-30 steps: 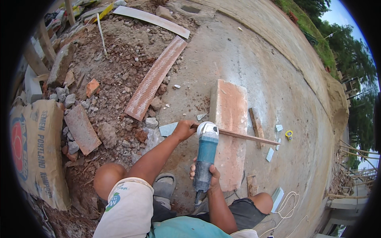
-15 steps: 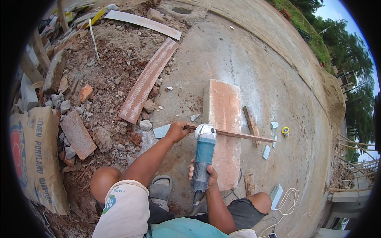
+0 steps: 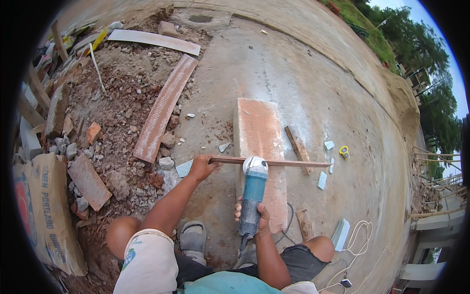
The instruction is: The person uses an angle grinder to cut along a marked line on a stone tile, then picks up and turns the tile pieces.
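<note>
My left hand (image 3: pixel 201 168) is closed around the left end of a thin reddish-brown strip (image 3: pixel 303 163). The strip lies nearly level across a long block (image 3: pixel 262 122) coated with orange-pink dust, and its far end sticks out past the block's right side. In my right hand (image 3: pixel 258 215) is a teal angle grinder (image 3: pixel 254 188), gripped by its dark body. The grinder's pale guarded head overlaps the strip above the block. Its disc is hidden, so I cannot tell whether it touches the strip.
Wooden pieces (image 3: pixel 297 147), pale blue offcuts (image 3: pixel 321 180) and a yellow tape measure (image 3: pixel 344 152) lie right of the block. A white cord (image 3: pixel 362 235) coils at lower right. Rubble (image 3: pixel 117 122), a long reddish plank (image 3: pixel 166 110) and a cement bag (image 3: pixel 51 210) occupy the left.
The view has shifted, moving the ground and block leftward in the picture. The strip now lies more level. The grinder's head has moved right along it, farther from my left hand.
</note>
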`<state>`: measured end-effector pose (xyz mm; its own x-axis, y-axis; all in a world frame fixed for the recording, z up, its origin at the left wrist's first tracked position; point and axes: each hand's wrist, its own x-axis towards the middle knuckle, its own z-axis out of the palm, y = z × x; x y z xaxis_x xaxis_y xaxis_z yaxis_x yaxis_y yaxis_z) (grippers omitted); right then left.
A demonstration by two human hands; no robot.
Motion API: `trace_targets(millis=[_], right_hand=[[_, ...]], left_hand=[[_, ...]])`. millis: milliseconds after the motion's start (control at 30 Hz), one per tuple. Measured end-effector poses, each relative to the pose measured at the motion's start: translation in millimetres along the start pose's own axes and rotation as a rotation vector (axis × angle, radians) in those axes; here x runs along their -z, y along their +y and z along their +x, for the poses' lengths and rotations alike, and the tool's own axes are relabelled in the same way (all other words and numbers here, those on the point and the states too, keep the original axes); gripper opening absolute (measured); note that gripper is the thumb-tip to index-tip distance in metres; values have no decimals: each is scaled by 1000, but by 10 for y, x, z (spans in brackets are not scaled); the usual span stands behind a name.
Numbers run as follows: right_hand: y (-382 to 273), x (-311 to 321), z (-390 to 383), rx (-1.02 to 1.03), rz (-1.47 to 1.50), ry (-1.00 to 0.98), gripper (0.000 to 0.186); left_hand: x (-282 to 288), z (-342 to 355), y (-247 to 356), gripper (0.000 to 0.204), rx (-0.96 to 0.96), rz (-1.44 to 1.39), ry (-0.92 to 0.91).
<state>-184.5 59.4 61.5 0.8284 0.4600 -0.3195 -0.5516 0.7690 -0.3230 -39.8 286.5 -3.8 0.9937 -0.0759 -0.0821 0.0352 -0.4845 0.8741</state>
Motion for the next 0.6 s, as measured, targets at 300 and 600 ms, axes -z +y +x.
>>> trace_targets(millis=[300, 600], right_hand=[[-202, 192, -101, 64, 5, 6, 76], [-425, 354, -189, 159, 28, 31, 76]], left_hand=[[-16, -4, 6, 23, 13, -6, -1], [13, -26, 107, 23, 22, 71, 10]])
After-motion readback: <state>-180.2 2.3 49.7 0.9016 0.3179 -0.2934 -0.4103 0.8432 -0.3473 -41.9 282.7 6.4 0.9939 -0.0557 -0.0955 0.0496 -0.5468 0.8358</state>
